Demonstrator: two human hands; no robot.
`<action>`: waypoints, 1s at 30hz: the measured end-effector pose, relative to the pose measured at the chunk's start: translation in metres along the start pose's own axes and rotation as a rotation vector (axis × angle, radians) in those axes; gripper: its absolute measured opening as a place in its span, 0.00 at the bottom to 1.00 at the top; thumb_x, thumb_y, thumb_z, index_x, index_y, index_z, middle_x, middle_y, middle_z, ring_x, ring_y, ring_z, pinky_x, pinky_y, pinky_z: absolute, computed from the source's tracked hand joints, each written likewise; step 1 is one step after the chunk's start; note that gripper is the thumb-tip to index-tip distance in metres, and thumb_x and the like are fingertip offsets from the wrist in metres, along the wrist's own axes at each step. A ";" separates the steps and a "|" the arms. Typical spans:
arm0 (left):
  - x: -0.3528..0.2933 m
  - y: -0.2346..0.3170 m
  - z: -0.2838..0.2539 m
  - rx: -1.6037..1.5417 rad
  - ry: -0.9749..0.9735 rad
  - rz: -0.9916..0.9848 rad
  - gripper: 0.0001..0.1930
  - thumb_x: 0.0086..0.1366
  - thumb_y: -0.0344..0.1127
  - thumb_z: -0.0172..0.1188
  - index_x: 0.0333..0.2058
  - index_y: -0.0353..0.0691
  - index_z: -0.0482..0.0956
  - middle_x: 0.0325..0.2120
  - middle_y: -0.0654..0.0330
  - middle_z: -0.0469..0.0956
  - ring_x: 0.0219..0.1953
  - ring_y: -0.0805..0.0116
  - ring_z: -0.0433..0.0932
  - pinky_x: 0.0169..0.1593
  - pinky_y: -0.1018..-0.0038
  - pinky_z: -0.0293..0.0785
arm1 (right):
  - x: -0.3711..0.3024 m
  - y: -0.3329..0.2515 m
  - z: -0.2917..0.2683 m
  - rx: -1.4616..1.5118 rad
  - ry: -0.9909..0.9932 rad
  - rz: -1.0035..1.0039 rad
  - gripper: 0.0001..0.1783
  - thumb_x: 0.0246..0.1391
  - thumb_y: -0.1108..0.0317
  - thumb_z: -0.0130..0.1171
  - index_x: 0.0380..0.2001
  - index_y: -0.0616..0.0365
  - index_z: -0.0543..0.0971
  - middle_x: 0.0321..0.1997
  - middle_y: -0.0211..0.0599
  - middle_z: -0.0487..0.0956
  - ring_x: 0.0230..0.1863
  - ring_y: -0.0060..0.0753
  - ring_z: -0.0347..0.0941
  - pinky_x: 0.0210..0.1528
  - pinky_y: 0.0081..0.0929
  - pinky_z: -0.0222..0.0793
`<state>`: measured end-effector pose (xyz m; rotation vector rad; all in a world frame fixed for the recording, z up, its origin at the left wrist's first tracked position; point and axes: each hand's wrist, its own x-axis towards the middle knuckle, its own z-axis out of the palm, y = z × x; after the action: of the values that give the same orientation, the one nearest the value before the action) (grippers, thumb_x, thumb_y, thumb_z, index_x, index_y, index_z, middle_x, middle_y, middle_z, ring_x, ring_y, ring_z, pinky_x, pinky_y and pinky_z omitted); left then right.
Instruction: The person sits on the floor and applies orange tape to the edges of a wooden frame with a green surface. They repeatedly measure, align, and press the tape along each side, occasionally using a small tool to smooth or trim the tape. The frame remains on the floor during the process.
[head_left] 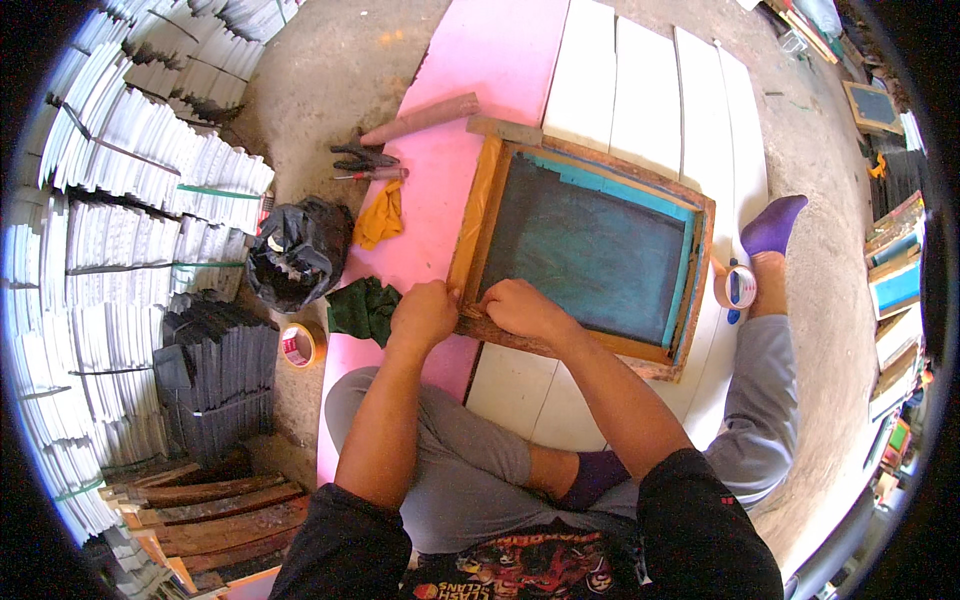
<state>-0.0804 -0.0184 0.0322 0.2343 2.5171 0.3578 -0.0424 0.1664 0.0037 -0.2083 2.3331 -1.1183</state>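
Observation:
A wooden screen-printing frame point(700, 290) with a dark mesh point(590, 245) and a teal border lies tilted in front of me. Shiny yellow-brown tape point(473, 225) seems to cover its left rail. My left hand point(425, 314) is closed at the outside of the near left corner, its fingertips against the rail. Just inside that corner my right hand point(522, 308) is curled closed, knuckles up, over the near rail. What either set of fingers pinches is hidden. Beside my left hand lies a crumpled dark green cloth point(364, 308).
Left of the frame lie a yellow cloth point(379, 217), a dark glove point(362, 156) and a brown rolled tube point(420, 118). A black bag point(298, 250) and a tape roll point(303, 344) sit on the floor. Another tape roll point(736, 287) stands by my foot. Bundled stacks point(140, 140) line the left.

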 end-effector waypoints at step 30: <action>-0.004 0.004 -0.006 0.031 -0.009 -0.078 0.23 0.72 0.51 0.52 0.43 0.34 0.81 0.41 0.41 0.83 0.47 0.42 0.82 0.51 0.50 0.77 | -0.070 0.039 -0.030 -0.017 0.107 0.158 0.15 0.55 0.63 0.60 0.39 0.62 0.85 0.39 0.55 0.84 0.43 0.56 0.82 0.47 0.45 0.76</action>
<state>-0.0808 -0.0169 0.0404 0.1494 2.5159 0.2861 0.0041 0.2369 0.0171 0.0302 2.4061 -1.0556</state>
